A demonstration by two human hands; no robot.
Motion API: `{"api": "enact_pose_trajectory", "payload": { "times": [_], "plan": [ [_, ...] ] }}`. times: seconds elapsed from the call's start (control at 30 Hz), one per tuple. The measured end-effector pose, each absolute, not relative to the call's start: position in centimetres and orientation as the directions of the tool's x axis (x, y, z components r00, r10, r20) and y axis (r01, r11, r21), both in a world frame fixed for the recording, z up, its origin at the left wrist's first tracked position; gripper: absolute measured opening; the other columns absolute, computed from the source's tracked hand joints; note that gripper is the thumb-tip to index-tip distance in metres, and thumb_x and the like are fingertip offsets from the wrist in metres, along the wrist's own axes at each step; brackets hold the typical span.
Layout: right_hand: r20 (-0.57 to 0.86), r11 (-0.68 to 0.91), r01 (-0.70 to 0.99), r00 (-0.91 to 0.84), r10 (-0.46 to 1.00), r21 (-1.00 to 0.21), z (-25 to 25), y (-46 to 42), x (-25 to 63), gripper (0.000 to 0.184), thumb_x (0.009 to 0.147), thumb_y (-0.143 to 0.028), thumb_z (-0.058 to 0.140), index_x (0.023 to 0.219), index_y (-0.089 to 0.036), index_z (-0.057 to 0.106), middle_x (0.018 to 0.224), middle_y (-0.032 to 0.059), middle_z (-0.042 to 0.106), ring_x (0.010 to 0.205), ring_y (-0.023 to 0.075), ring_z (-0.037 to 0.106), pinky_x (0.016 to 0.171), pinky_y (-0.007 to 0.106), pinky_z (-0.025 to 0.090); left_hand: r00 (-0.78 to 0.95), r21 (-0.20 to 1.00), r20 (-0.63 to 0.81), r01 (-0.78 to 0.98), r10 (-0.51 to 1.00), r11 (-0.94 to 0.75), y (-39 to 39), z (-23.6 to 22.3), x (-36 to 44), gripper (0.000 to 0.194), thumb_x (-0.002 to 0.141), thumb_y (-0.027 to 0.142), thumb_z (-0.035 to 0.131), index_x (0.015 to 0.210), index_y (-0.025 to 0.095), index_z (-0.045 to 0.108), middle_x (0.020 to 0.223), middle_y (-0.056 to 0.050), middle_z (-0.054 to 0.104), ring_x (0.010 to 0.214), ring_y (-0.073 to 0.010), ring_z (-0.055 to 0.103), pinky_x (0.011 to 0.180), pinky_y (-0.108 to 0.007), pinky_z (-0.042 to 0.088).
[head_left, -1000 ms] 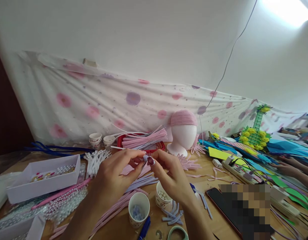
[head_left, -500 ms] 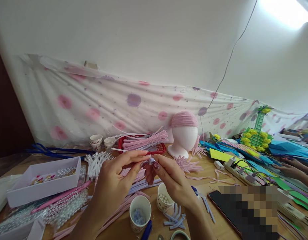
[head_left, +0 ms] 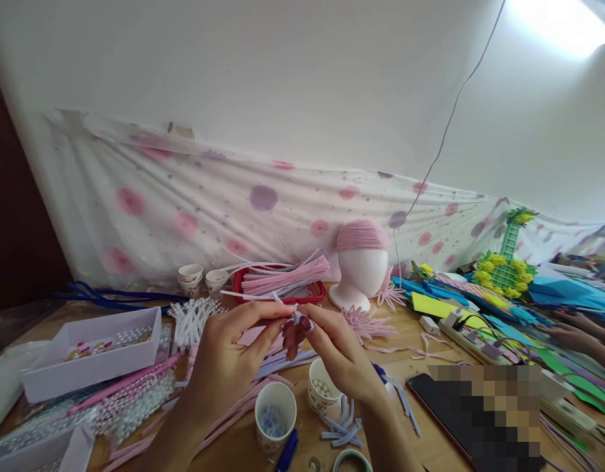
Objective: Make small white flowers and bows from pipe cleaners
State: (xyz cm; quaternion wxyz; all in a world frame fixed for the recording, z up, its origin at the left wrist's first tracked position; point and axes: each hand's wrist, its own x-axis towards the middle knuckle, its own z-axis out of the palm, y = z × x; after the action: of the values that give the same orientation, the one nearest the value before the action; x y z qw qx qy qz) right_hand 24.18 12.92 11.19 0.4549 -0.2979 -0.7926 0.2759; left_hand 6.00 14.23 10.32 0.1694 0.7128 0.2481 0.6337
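Both hands meet above the table, fingertips close together. My left hand [head_left: 226, 351] is closed in a pinch, thumb against fingers. My right hand [head_left: 336, 351] pinches from the other side, its dark-nailed fingers curled in. Between them is a small pale lavender pipe cleaner [head_left: 297, 317], mostly covered by the fingers. What looks like its end sticks up above my left fingertips. Below stand a paper cup [head_left: 267, 440] with pale blue fuzzy bits and a paper cup [head_left: 320, 405] with white beads. Short lavender pipe cleaner pieces [head_left: 345, 429] lie beside my right wrist.
A red basket [head_left: 316, 292] of pink pipe cleaners and a white foam head [head_left: 361, 269] stand behind. At left is a white box [head_left: 90, 367] of beads and gems. A phone [head_left: 437, 410] and power strip [head_left: 474, 344] lie right; another person's hands [head_left: 577, 337] work beyond.
A lavender end now shows above my left fingertips. My fingers have shifted slightly around the small piece, both hands still pinching. The view has moved a little.
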Motion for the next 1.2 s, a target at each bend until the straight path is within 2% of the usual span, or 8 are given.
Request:
{"api": "enact_pose_trajectory", "payload": {
  "times": [0.23, 0.47, 0.6, 0.7, 0.87, 0.93, 1.07, 1.2],
  "plan": [
    [0.608, 0.71, 0.231, -0.386, 0.694, -0.665, 11.0, 13.0, 24.0, 0.033, 0.108, -0.027, 0.039, 0.092, -0.019, 0.067, 0.069, 0.0013, 0.069, 0.068, 0.0161, 0.063, 0.073, 0.027, 0.052, 0.065, 0.585, 0.799, 0.142, 0.597, -0.798, 14.3, 10.5, 6.2, 0.022, 0.082, 0.007, 0.071, 0.093, 0.024, 0.08, 0.088, 0.003, 0.084, 0.075, -0.0129, 0.08, 0.072, -0.016, 0.064],
    [0.601, 0.705, 0.253, -0.384, 0.701, -0.662, 10.9, 12.9, 23.9, 0.032, 0.106, -0.021, 0.039, 0.087, -0.019, 0.065, 0.07, 0.0021, 0.07, 0.068, 0.0162, 0.066, 0.072, 0.027, 0.052, 0.135, 0.328, 0.925, 0.194, 0.356, -0.925, 14.7, 10.4, 6.0, 0.026, 0.087, 0.002, 0.067, 0.097, 0.022, 0.079, 0.086, 0.0, 0.083, 0.077, -0.0126, 0.077, 0.074, -0.018, 0.061],
    [0.61, 0.713, 0.248, -0.384, 0.693, -0.655, 10.9, 13.0, 24.0, 0.031, 0.105, -0.018, 0.038, 0.088, -0.019, 0.064, 0.069, 0.0009, 0.069, 0.067, 0.0153, 0.064, 0.071, 0.025, 0.052, 0.132, 0.293, 0.937, 0.21, 0.325, -0.933, 14.8, 9.8, 6.0, 0.029, 0.087, 0.002, 0.067, 0.103, 0.022, 0.078, 0.089, 0.001, 0.082, 0.079, -0.0112, 0.077, 0.078, -0.017, 0.06],
    [0.613, 0.709, 0.253, -0.366, 0.7, -0.658, 11.0, 13.0, 23.9, 0.03, 0.105, -0.021, 0.04, 0.089, -0.02, 0.064, 0.068, 0.0006, 0.069, 0.066, 0.0155, 0.064, 0.072, 0.026, 0.052, 0.068, 0.383, 0.911, 0.225, 0.407, -0.896, 14.7, 9.5, 6.5, 0.026, 0.086, 0.004, 0.067, 0.099, 0.024, 0.077, 0.089, 0.003, 0.083, 0.077, -0.0114, 0.077, 0.078, -0.018, 0.062],
    [0.576, 0.654, 0.209, -0.332, 0.747, -0.727, 11.0, 12.9, 23.4, 0.037, 0.108, -0.032, 0.04, 0.081, -0.02, 0.063, 0.07, 0.0018, 0.067, 0.067, 0.016, 0.065, 0.071, 0.027, 0.052, -0.103, 0.686, 0.726, 0.052, 0.679, -0.726, 14.4, 8.9, 7.6, 0.019, 0.085, 0.011, 0.069, 0.098, 0.025, 0.074, 0.087, 0.002, 0.083, 0.075, -0.0162, 0.08, 0.071, -0.024, 0.066],
    [0.56, 0.625, 0.199, -0.303, 0.771, -0.754, 10.9, 12.8, 23.3, 0.041, 0.108, -0.035, 0.04, 0.077, -0.019, 0.061, 0.072, 0.0022, 0.067, 0.07, 0.0161, 0.065, 0.072, 0.027, 0.051, -0.103, 0.708, 0.705, 0.039, 0.702, -0.705, 14.4, 8.6, 7.8, 0.018, 0.084, 0.013, 0.069, 0.098, 0.024, 0.074, 0.087, 0.001, 0.083, 0.077, -0.0182, 0.08, 0.071, -0.026, 0.067],
    [0.536, 0.58, 0.242, -0.228, 0.813, -0.778, 10.5, 12.6, 23.0, 0.04, 0.108, -0.039, 0.039, 0.074, -0.021, 0.049, 0.065, -0.0013, 0.057, 0.061, 0.0139, 0.055, 0.061, 0.025, 0.044, -0.036, 0.553, 0.83, 0.181, 0.557, -0.813, 14.6, 8.1, 7.8, 0.019, 0.086, 0.011, 0.071, 0.099, 0.024, 0.074, 0.091, 0.001, 0.082, 0.078, -0.0167, 0.079, 0.079, -0.027, 0.066],
    [0.626, 0.626, 0.388, -0.145, 0.766, -0.676, 10.3, 12.7, 22.1, 0.032, 0.106, -0.028, 0.037, 0.075, -0.024, 0.041, 0.063, -0.0035, 0.05, 0.055, 0.0128, 0.045, 0.054, 0.024, 0.035, -0.015, 0.334, 0.935, 0.379, 0.355, -0.863, 14.8, 8.4, 7.6, 0.018, 0.089, 0.01, 0.068, 0.102, 0.022, 0.067, 0.096, -0.003, 0.075, 0.085, -0.0169, 0.075, 0.079, -0.027, 0.063]
  ]
}}
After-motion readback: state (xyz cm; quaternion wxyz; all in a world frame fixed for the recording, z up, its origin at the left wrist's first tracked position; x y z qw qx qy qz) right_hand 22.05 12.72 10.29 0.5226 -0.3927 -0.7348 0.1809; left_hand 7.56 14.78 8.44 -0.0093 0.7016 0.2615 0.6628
